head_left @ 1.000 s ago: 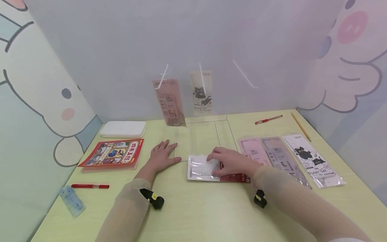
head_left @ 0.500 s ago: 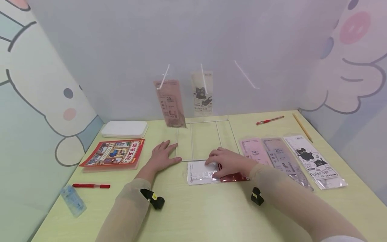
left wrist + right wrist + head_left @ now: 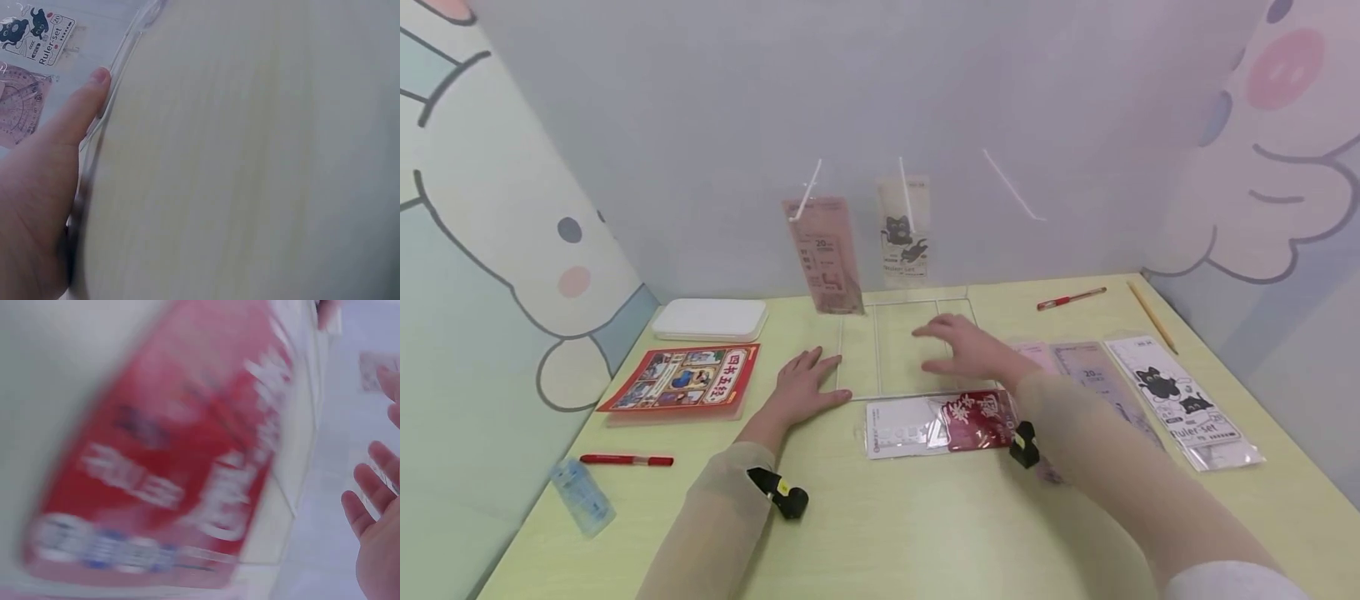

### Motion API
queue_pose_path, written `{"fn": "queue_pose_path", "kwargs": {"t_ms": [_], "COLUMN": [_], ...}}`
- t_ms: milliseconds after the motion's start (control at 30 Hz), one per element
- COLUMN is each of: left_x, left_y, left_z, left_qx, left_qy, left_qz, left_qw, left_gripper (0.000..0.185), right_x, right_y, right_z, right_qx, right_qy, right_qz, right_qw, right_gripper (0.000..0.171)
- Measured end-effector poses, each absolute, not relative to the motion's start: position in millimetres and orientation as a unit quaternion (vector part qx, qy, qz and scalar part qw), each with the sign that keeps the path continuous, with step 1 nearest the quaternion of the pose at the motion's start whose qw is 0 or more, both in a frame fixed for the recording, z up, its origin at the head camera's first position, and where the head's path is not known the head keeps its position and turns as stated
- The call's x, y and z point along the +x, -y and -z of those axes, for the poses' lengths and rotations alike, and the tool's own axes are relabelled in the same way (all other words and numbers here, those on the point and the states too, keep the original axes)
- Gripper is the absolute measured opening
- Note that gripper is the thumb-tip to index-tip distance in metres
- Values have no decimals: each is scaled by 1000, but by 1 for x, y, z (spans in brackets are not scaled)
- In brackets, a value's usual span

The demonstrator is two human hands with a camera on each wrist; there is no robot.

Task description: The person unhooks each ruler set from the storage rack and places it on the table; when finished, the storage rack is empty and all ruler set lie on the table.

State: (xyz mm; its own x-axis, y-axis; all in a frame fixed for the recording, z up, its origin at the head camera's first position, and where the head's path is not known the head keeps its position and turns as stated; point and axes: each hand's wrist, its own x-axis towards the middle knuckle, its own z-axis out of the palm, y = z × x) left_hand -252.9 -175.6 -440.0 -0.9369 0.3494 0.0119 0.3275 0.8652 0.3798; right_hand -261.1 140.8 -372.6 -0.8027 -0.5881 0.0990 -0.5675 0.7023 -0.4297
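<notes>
A red-and-white ruler packet lies flat on the table in front of a white wire rack's base. My right hand hovers over the base behind that packet, fingers spread and holding nothing. The red packet shows blurred in the right wrist view. My left hand rests at the left side of the base, fingers loosely spread, thumb near the front wire. On the rack's prongs hang a pink ruler packet and a cream cat-printed ruler packet; the right prong carries nothing.
At right lie a grey ruler packet, a white cat-printed one, a pink one partly behind my arm, a red pen and a pencil. At left are a book, white case, red pen and blue packet.
My right hand has let go of the red-and-white packet, after shifting it slightly toward me, and has lifted away toward the rack. My left hand stays in place.
</notes>
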Motion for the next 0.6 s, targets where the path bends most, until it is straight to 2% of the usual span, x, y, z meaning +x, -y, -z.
{"fn": "queue_pose_path", "kwargs": {"t_ms": [233,367,600], "left_x": [-254,-253,-251], "left_y": [175,176,175], "left_z": [440,442,443], "left_qx": [175,170,172], "left_qy": [-966,-967,-967], "left_qz": [-188,-185,-187], "left_qw": [32,33,33], "left_gripper": [81,81,81], "right_x": [-307,-326,-337], "right_y": [-141,-135,-133], "right_z": [335,319,310], "right_qx": [-222,-218,-208], "right_qy": [-929,-920,-906], "right_qz": [296,321,364], "right_qw": [-27,-51,-53], "right_gripper": [70,71,68]}}
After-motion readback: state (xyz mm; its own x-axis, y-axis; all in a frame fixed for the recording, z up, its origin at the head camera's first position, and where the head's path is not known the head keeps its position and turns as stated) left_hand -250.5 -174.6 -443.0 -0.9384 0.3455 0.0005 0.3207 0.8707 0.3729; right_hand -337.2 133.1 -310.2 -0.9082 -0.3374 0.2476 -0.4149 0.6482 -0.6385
